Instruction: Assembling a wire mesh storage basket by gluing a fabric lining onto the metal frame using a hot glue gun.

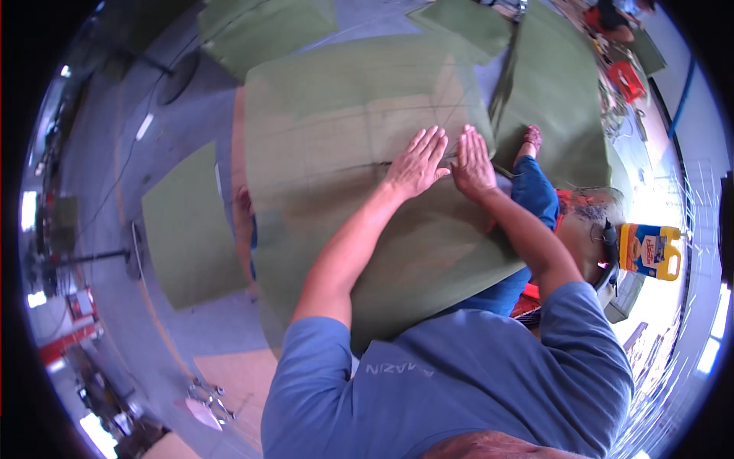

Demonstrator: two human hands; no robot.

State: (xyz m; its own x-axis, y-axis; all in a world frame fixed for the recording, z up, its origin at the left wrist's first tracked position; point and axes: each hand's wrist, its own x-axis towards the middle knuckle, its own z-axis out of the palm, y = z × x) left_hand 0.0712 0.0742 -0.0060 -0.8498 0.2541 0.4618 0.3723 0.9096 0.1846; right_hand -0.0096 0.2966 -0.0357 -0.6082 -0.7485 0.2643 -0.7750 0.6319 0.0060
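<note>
Green translucent sheet, spread out
Left hand and right hand lie flat, gripping nothing, apparently touching it.

We are in what looks like a workshop, with large green sheets spread about a grey floor, a yellow-topped jug and a co-worker beyond

Blue short-sleeved cloth T-shirt: one row of pale capital letters across the chest.
Yellow rectangular plastic jug with a handle: blue-and-orange label, bold lettering on its white patch, smaller print too blurred.
</note>
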